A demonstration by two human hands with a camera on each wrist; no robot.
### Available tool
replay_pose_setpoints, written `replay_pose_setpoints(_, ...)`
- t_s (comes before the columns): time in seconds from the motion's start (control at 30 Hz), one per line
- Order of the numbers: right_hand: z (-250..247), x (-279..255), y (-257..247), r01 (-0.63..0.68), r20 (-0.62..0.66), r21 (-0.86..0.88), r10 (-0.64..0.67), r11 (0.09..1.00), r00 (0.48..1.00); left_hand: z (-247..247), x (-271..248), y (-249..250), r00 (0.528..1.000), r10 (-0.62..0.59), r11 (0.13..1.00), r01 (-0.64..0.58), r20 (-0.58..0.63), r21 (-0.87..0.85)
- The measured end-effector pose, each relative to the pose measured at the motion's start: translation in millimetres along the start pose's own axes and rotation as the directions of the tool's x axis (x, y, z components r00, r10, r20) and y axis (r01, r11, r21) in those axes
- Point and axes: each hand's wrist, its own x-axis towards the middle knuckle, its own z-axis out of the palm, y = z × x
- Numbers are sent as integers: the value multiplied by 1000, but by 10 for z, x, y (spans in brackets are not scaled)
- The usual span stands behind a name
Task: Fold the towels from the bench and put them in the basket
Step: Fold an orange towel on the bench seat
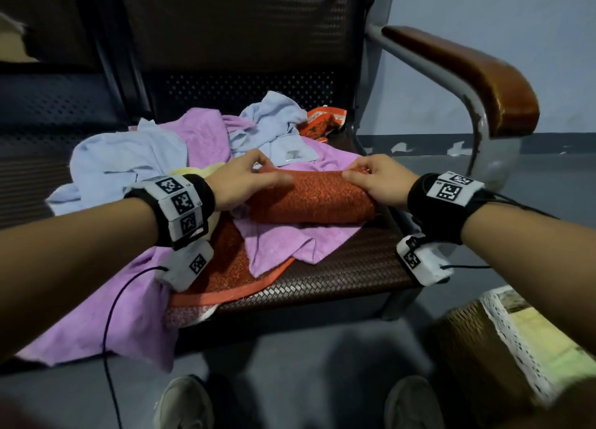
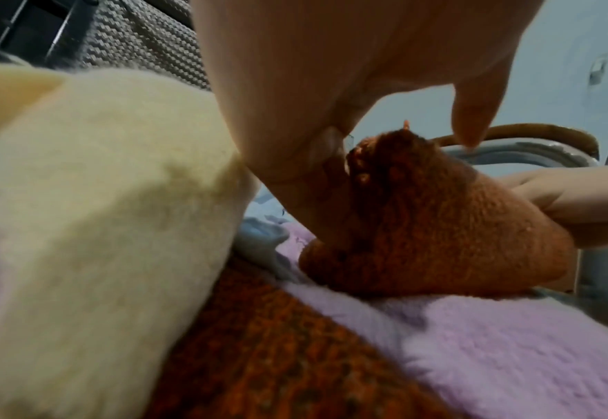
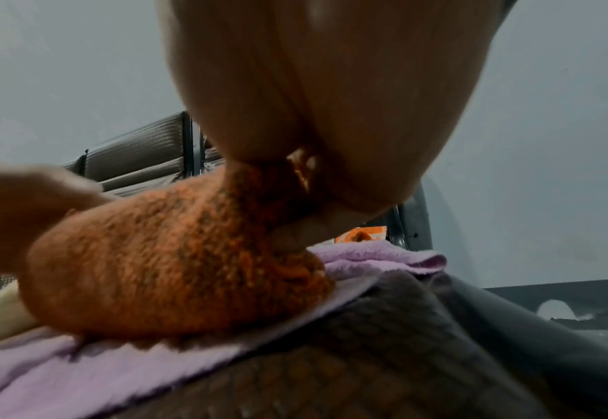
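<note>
A folded orange towel (image 1: pixel 309 199) (image 2: pixel 438 241) (image 3: pixel 173 269) lies on a purple towel (image 1: pixel 290 244) on the bench seat (image 1: pixel 348 270). My left hand (image 1: pixel 248 180) (image 2: pixel 331 158) pinches the far left corner of the orange towel. At the far right corner my right hand (image 1: pixel 371 178) (image 3: pixel 295 181) pinches the fold between thumb and fingers. Light blue towels (image 1: pixel 129 157), a cream towel (image 2: pixel 98 212) and a second orange towel (image 1: pixel 232 277) lie in the pile. The wicker basket (image 1: pixel 464 348) stands on the floor at the lower right.
The bench has a perforated dark backrest (image 1: pixel 245 41) and a brown padded armrest (image 1: pixel 477 73) on a grey metal frame at the right. An orange-and-white cloth (image 1: pixel 325 120) lies at the back of the seat. My shoes (image 1: pixel 183 403) stand on the grey floor in front.
</note>
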Motion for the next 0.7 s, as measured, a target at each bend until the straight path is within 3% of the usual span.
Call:
replay_pose_setpoints(0.13, 39, 105, -53, -8, -144, -104, -7, 995, 990, 67, 122, -104, 995, 1, 986, 15, -98, 164)
replay_pose_setpoints(0.2, 39, 112, -162, 139, -182, -286, -196, 948, 963, 115, 170, -127, 986, 11, 972, 29, -167, 235)
replay_pose_setpoints(0.27, 72, 81, -285, 327, -112, -454, -417, 829, 902, 169, 210, -141, 976, 23, 949, 47, -216, 311)
replay_pose_setpoints(0.3, 108, 63, -342, 382, -45, -505, -466, 774, 884, 194, 222, -147, 970, 35, 944, 46, -239, 326)
replay_pose_setpoints(0.43, 296, 49, -392, 420, 221, -566, -360, 709, 906, 241, 205, -108, 940, 137, 956, -43, -312, 290)
replay_pose_setpoints(0.5, 320, 59, -346, 411, 247, -530, -329, 742, 912, 225, 176, -68, 958, 146, 970, -89, -245, 228)
replay_pose_setpoints(0.53, 307, 66, -326, 392, 253, -513, -301, 764, 919, 208, 150, -56, 979, 135, 971, -100, -154, 218)
replay_pose_setpoints(0.63, 267, 95, -277, 329, 269, -505, -217, 798, 938, 157, 75, -81, 981, 136, 879, -183, 136, 440)
replay_pose_setpoints(0.7, 260, 103, -260, 297, 256, -480, -192, 826, 948, 139, 60, -122, 969, 189, 795, -245, 158, 554)
